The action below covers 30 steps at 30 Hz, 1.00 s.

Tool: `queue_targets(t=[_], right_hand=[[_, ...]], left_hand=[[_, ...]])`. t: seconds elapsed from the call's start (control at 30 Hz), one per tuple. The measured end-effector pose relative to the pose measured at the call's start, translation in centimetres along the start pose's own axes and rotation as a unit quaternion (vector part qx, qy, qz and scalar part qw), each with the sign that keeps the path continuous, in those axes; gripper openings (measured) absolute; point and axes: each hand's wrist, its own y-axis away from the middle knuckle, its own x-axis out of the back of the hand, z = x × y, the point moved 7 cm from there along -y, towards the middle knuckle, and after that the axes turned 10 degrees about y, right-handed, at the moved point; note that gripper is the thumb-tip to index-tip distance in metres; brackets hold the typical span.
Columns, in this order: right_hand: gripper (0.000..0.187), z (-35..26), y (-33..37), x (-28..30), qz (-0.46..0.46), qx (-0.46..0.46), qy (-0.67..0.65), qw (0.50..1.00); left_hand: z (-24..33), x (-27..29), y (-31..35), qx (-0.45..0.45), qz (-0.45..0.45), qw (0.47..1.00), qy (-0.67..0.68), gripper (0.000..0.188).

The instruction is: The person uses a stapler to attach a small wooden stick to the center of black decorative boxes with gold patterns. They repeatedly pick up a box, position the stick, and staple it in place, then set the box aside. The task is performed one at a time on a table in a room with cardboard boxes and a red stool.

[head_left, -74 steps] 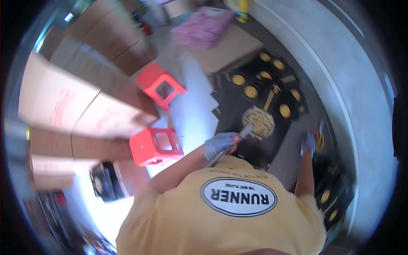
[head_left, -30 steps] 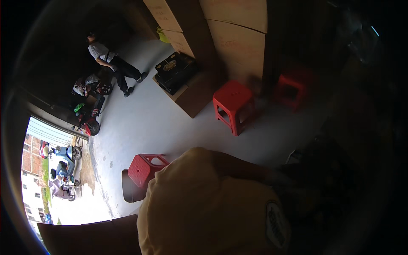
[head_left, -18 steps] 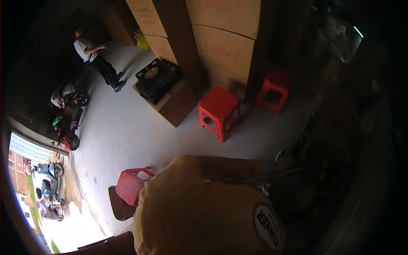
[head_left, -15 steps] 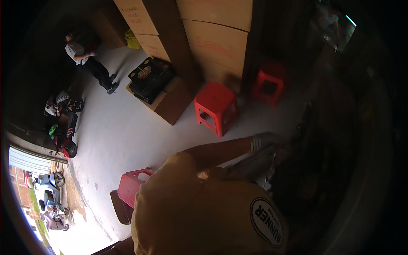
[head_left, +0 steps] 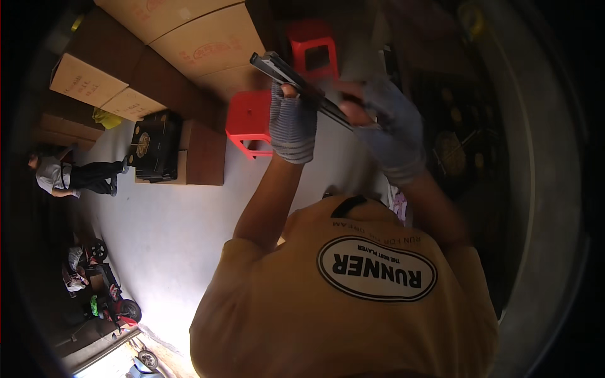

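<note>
Both gloved hands have risen: my left hand [head_left: 292, 123] and right hand [head_left: 384, 126] curl shut around a flat black panel [head_left: 302, 85], steadying it edgewise above the red stool [head_left: 249, 120].

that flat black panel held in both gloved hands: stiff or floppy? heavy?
The flat black panel probably is stiff: it spans straight between the left hand and right hand with no sag. Likely light, being thin and held up edge-on. Both gloves are knit, so grip seems secure.

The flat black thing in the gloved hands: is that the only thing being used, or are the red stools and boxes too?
In use:
flat black panel
left hand
right hand

Just about:
red stools
cardboard boxes
black case
</note>
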Motion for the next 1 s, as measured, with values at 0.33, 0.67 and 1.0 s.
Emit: queue_targets(t=[0.33,0.67,1.0], right_hand=[[0.025,0.8,0.7,-2.0,-0.012,-0.023,0.014,1.0],[0.025,2.4,0.4,-1.8,0.039,-0.019,0.018,0.999],[0.025,5.0,0.6,-4.6,0.011,-0.129,-0.008,0.992]], left_hand=[[-2.5,-3.0,4.4,0.057,0.0,0.996,0.071,0.051],[-4.9,-2.0,3.4,0.06,0.004,0.997,0.044,0.047],[-5.1,-1.3,3.1,0.08,0.06,0.989,0.105,0.039]])
